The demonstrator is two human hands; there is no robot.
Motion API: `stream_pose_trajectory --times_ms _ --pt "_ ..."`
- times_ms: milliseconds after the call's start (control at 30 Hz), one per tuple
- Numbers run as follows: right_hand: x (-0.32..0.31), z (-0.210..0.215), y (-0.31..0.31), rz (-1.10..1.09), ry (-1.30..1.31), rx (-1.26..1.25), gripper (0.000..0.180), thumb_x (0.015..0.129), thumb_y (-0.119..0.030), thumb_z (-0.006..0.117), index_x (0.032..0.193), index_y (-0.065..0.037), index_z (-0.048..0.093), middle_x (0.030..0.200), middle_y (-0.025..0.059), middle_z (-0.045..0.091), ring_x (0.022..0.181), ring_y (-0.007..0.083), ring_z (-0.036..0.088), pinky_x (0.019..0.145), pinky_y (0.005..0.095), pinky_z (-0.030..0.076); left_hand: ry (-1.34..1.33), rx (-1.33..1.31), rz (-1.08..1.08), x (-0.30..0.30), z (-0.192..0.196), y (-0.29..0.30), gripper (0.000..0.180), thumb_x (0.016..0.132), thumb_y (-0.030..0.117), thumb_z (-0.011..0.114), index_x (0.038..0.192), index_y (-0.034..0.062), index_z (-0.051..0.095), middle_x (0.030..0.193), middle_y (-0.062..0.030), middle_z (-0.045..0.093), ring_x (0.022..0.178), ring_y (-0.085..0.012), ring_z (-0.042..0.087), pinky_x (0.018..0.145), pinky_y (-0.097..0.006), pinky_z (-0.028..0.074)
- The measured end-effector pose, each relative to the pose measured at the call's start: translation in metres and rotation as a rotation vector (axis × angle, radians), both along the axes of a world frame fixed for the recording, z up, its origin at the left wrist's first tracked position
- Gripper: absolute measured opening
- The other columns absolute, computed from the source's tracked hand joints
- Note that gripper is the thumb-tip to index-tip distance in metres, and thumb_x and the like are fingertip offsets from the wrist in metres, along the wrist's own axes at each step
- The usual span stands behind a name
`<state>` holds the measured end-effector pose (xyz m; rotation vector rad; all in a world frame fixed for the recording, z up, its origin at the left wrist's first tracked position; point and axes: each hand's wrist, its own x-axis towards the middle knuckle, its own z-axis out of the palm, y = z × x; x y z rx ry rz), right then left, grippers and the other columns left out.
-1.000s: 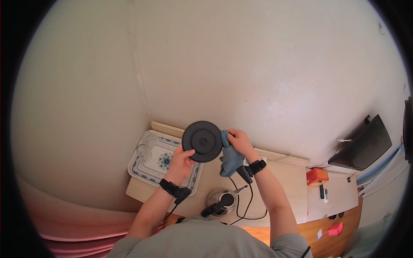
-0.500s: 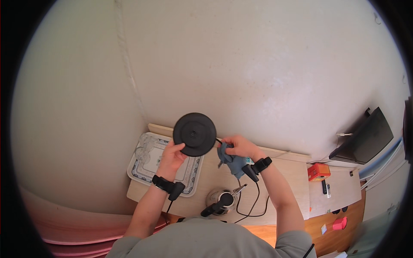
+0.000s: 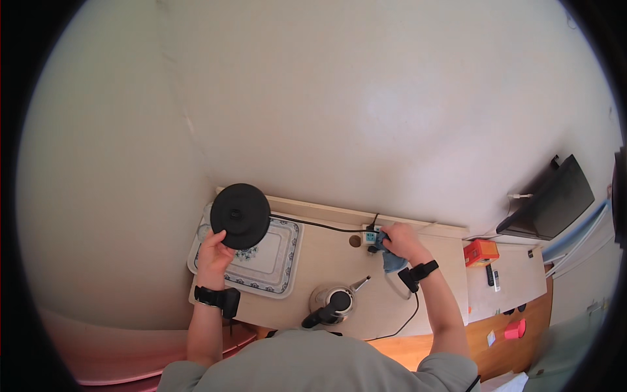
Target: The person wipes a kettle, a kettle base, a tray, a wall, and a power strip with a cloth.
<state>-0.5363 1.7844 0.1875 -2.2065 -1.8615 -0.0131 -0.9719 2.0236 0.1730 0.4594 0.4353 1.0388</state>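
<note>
**Pale wooden desk (image 3: 333, 261) under a plain off-white wall (image 3: 313, 111): a hold at one edge only**

The left hand (image 3: 214, 253) pinches the flat, round black plastic disc (image 3: 241, 215) at its near edge, thumb on the face that shows, fingers behind. The disc is in the air, in front of the far left part of a white rectangular tray with a blue patterned border (image 3: 285, 261). With one edge gripped, a pull from the side could twist it free and drop it onto the tray.

That pull could come through the thin black cord (image 3: 313, 223), which runs almost straight from the disc towards the right hand (image 3: 405, 240). The right hand's fingers are closed on a crumpled blue-grey cloth (image 3: 394, 261); whether they also hold the cord, I cannot tell.

The cloth is right beside a white power strip with teal sockets (image 3: 369, 236). If it is damp, which does not show, moisture could reach the contacts; a careless wipe might also loosen a plug.

Nearer the body stands a silver metal kettle with a black handle (image 3: 330, 302), its spout angled towards the right forearm. A low sweep of that arm could knock the spout and shift the kettle.
</note>
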Motion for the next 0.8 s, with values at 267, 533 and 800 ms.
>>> stream_pose_trajectory --times_ms 267,533,800 --pt "0.030 -0.015 -0.070 -0.209 -0.383 0.176 0.013 0.072 -0.012 0.066 0.085 -0.013 0.066 0.074 0.0046 0.066 0.083 0.0254 0.063 0.076 0.0408 0.048 0.079 -0.063 -0.002 -0.034 -0.015 0.018 0.045 0.085 -0.008 0.058 0.128 0.0068 0.056 0.131 -0.0100 0.061 0.120 -0.0246 0.059 0.104 -0.041 0.050" --pt "0.102 0.003 -0.161 -0.599 -0.522 0.143 0.020 0.071 -0.007 0.066 0.091 -0.010 0.066 0.080 0.0115 0.066 0.081 0.0316 0.063 0.071 0.0453 0.049 0.046 -0.067 0.102 -0.086 -0.023 0.036 0.037 0.088 -0.003 0.058 0.124 0.0027 0.059 0.127 -0.0133 0.063 0.120 -0.0267 0.059 0.104 -0.042 0.049" --pt "0.063 0.069 -0.151 -0.516 -0.601 0.300 0.035 0.075 -0.003 0.065 0.110 -0.007 0.064 0.088 0.0106 0.065 0.087 0.0304 0.060 0.076 0.0433 0.048 0.172 -0.091 0.124 -0.052 -0.109 0.013 0.039 0.087 -0.007 0.060 0.125 0.0023 0.056 0.123 -0.0137 0.063 0.116 -0.0269 0.061 0.098 -0.043 0.053"
